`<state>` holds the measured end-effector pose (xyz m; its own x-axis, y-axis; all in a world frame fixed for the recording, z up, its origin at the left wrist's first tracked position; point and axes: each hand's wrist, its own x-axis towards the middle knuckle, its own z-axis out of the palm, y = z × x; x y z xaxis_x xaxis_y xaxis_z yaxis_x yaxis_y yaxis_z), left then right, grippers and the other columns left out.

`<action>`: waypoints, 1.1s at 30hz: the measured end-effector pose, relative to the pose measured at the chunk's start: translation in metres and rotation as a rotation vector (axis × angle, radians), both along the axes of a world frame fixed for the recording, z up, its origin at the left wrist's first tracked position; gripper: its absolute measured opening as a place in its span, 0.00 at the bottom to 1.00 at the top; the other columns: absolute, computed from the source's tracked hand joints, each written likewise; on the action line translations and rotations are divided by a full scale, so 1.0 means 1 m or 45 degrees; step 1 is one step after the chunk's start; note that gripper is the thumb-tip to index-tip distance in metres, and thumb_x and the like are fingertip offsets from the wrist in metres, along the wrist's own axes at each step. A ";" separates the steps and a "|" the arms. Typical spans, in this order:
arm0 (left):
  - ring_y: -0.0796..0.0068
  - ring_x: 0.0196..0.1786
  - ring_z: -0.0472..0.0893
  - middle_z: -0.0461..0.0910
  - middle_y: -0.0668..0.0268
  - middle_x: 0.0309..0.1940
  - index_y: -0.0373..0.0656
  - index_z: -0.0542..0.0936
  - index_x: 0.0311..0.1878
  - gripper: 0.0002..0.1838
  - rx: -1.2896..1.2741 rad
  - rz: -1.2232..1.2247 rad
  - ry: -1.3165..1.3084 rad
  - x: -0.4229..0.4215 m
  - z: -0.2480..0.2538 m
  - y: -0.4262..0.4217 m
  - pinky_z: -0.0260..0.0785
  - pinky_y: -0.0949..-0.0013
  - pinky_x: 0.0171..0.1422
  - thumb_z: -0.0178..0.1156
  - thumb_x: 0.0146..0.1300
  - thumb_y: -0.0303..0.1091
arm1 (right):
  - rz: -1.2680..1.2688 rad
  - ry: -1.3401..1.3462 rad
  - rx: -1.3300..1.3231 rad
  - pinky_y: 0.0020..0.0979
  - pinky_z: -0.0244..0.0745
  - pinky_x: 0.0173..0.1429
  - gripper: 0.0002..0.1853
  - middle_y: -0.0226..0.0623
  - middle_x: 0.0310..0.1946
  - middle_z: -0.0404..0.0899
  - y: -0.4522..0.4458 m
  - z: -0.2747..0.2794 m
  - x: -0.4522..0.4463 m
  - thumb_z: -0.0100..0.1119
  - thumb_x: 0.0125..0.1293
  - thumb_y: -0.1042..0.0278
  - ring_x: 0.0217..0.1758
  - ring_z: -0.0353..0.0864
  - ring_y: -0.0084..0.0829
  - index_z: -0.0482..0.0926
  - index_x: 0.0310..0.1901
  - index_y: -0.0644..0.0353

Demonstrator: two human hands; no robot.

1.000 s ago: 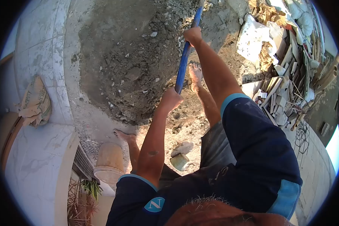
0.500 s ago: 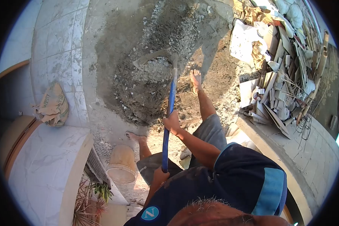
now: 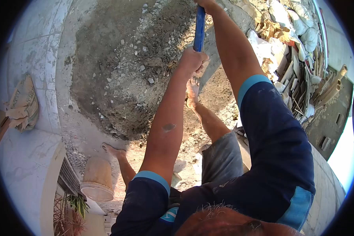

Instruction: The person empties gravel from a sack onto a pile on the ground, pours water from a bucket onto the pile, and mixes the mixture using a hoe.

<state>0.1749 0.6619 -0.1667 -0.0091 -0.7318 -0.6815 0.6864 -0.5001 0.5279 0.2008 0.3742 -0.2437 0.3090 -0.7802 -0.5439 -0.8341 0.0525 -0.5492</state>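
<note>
My left hand (image 3: 193,61) is wrapped round the near end of the blue handle (image 3: 200,29) of a hoe. Farther up the same handle, at the top edge of the view, my right hand (image 3: 205,3) grips it, partly cut off. The hoe's head is out of view. Both arms reach forward over a heap of grey-brown sand and gravel (image 3: 122,74). My bare right foot (image 3: 192,92) stands at the right side of the heap, below my left hand. My bare left foot (image 3: 113,150) is at its near left edge.
A dirty bucket (image 3: 97,177) stands at the lower left, beside a marble-look ledge (image 3: 23,169). On the tiles at the left lies a crumpled sack (image 3: 24,104). Broken boards and debris (image 3: 293,74), with bamboo poles (image 3: 334,88), are piled at the right.
The hoe, whose blade rested on the heap, has swung up and forward out of view. Both hands moved up and away from my body, still on the handle.
</note>
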 end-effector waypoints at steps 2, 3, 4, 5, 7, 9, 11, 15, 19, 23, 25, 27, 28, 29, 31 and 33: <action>0.80 0.18 0.67 0.68 0.71 0.19 0.44 0.71 0.33 0.09 0.023 0.023 0.040 0.009 -0.006 0.024 0.56 0.69 0.17 0.64 0.56 0.27 | -0.079 0.053 -0.055 0.45 0.85 0.41 0.32 0.59 0.43 0.81 0.038 0.016 0.010 0.62 0.59 0.66 0.45 0.87 0.48 0.60 0.60 0.75; 0.80 0.17 0.67 0.68 0.71 0.19 0.44 0.71 0.33 0.09 0.050 0.013 0.064 0.012 0.001 0.048 0.56 0.69 0.17 0.64 0.56 0.27 | -0.126 0.064 -0.060 0.45 0.85 0.41 0.32 0.60 0.44 0.81 0.067 0.026 0.010 0.62 0.59 0.65 0.46 0.87 0.48 0.60 0.60 0.75; 0.80 0.16 0.66 0.68 0.71 0.19 0.45 0.70 0.33 0.10 0.118 -0.048 0.021 0.009 -0.001 0.072 0.56 0.69 0.17 0.64 0.55 0.27 | -0.169 0.069 -0.076 0.45 0.85 0.41 0.32 0.60 0.44 0.81 0.095 0.039 0.010 0.62 0.60 0.65 0.46 0.87 0.47 0.60 0.60 0.76; 0.80 0.16 0.65 0.68 0.71 0.18 0.45 0.69 0.33 0.10 0.142 -0.065 0.000 0.010 0.007 0.092 0.55 0.69 0.17 0.64 0.55 0.26 | -0.176 0.183 -0.129 0.43 0.86 0.42 0.34 0.60 0.48 0.79 0.112 0.027 0.006 0.63 0.60 0.64 0.49 0.86 0.47 0.59 0.60 0.76; 0.79 0.15 0.65 0.68 0.70 0.18 0.45 0.69 0.33 0.11 0.212 -0.096 -0.009 0.009 0.041 0.137 0.55 0.69 0.16 0.63 0.54 0.26 | -0.144 0.195 -0.106 0.41 0.85 0.45 0.35 0.59 0.50 0.79 0.154 0.049 -0.004 0.64 0.59 0.65 0.50 0.85 0.48 0.59 0.60 0.77; 0.79 0.15 0.65 0.68 0.70 0.18 0.45 0.69 0.33 0.11 0.286 -0.116 0.013 0.012 0.085 0.175 0.55 0.69 0.15 0.63 0.54 0.25 | -0.184 0.211 -0.005 0.40 0.84 0.47 0.35 0.59 0.50 0.79 0.204 0.084 -0.004 0.65 0.58 0.66 0.49 0.85 0.48 0.60 0.60 0.76; 0.79 0.14 0.65 0.68 0.70 0.17 0.44 0.69 0.33 0.10 0.360 -0.119 0.021 0.011 0.127 0.223 0.55 0.69 0.15 0.62 0.54 0.25 | -0.168 0.234 0.120 0.40 0.83 0.52 0.33 0.59 0.50 0.79 0.255 0.097 -0.010 0.64 0.57 0.67 0.51 0.85 0.49 0.61 0.59 0.76; 0.79 0.13 0.66 0.68 0.69 0.17 0.44 0.68 0.34 0.11 0.480 -0.099 0.060 0.001 0.175 0.337 0.56 0.70 0.14 0.62 0.55 0.24 | -0.044 0.230 0.185 0.47 0.79 0.58 0.33 0.65 0.50 0.78 0.386 0.117 -0.022 0.60 0.59 0.67 0.55 0.81 0.60 0.56 0.61 0.72; 0.79 0.14 0.69 0.70 0.69 0.17 0.39 0.74 0.34 0.10 0.745 -0.138 0.111 -0.053 0.227 0.473 0.58 0.72 0.17 0.66 0.53 0.26 | -0.055 0.159 0.270 0.54 0.78 0.48 0.35 0.63 0.36 0.80 0.530 0.174 -0.071 0.58 0.59 0.71 0.41 0.82 0.64 0.52 0.64 0.71; 0.72 0.27 0.81 0.81 0.62 0.24 0.38 0.80 0.41 0.13 0.489 -0.480 -0.509 -0.113 0.231 0.565 0.74 0.63 0.34 0.68 0.54 0.32 | -0.087 0.069 0.458 0.52 0.76 0.39 0.43 0.60 0.31 0.79 0.602 0.244 -0.125 0.60 0.58 0.69 0.33 0.82 0.59 0.46 0.70 0.71; 0.71 0.29 0.82 0.82 0.62 0.26 0.38 0.81 0.43 0.14 0.573 -0.495 -0.585 -0.112 0.221 0.521 0.74 0.63 0.37 0.67 0.54 0.33 | -0.120 0.030 0.411 0.52 0.76 0.38 0.43 0.59 0.31 0.79 0.568 0.233 -0.124 0.59 0.58 0.70 0.32 0.82 0.58 0.46 0.70 0.72; 0.71 0.31 0.83 0.83 0.62 0.27 0.39 0.82 0.44 0.15 0.662 -0.524 -0.654 -0.109 0.200 0.467 0.75 0.62 0.40 0.67 0.55 0.34 | -0.129 -0.002 0.281 0.51 0.75 0.36 0.42 0.59 0.30 0.79 0.508 0.217 -0.108 0.59 0.58 0.70 0.32 0.82 0.58 0.47 0.69 0.72; 0.72 0.26 0.80 0.82 0.62 0.25 0.39 0.82 0.44 0.13 0.570 -0.331 -0.666 -0.106 0.160 0.426 0.73 0.64 0.34 0.65 0.56 0.32 | -0.115 -0.024 0.155 0.51 0.75 0.36 0.41 0.58 0.29 0.79 0.458 0.195 -0.091 0.59 0.58 0.70 0.32 0.82 0.58 0.48 0.69 0.72; 0.73 0.22 0.77 0.79 0.62 0.23 0.39 0.81 0.43 0.11 0.561 -0.236 -0.405 -0.088 0.128 0.367 0.69 0.65 0.28 0.64 0.56 0.29 | -0.116 -0.005 0.036 0.52 0.75 0.36 0.36 0.57 0.28 0.79 0.406 0.166 -0.076 0.59 0.59 0.70 0.31 0.82 0.59 0.52 0.66 0.70; 0.73 0.20 0.75 0.75 0.63 0.21 0.40 0.78 0.41 0.09 0.432 -0.151 -0.291 -0.063 0.049 0.255 0.67 0.65 0.26 0.62 0.55 0.27 | -0.085 0.013 -0.301 0.52 0.77 0.39 0.30 0.60 0.31 0.80 0.291 0.103 -0.042 0.58 0.59 0.69 0.34 0.83 0.59 0.57 0.59 0.67; 0.60 0.27 0.82 0.81 0.56 0.26 0.39 0.79 0.42 0.12 0.187 -0.123 -0.800 -0.032 -0.011 0.145 0.72 0.59 0.33 0.63 0.53 0.31 | -0.031 0.097 -0.410 0.51 0.80 0.42 0.29 0.59 0.33 0.81 0.178 0.069 0.004 0.57 0.59 0.69 0.36 0.85 0.58 0.58 0.60 0.68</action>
<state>0.1430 0.8073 -0.1778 0.3627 -0.6463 -0.6714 0.2173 -0.6420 0.7353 0.2052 0.5520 -0.1743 0.2558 -0.9225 -0.2892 -0.8742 -0.0929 -0.4767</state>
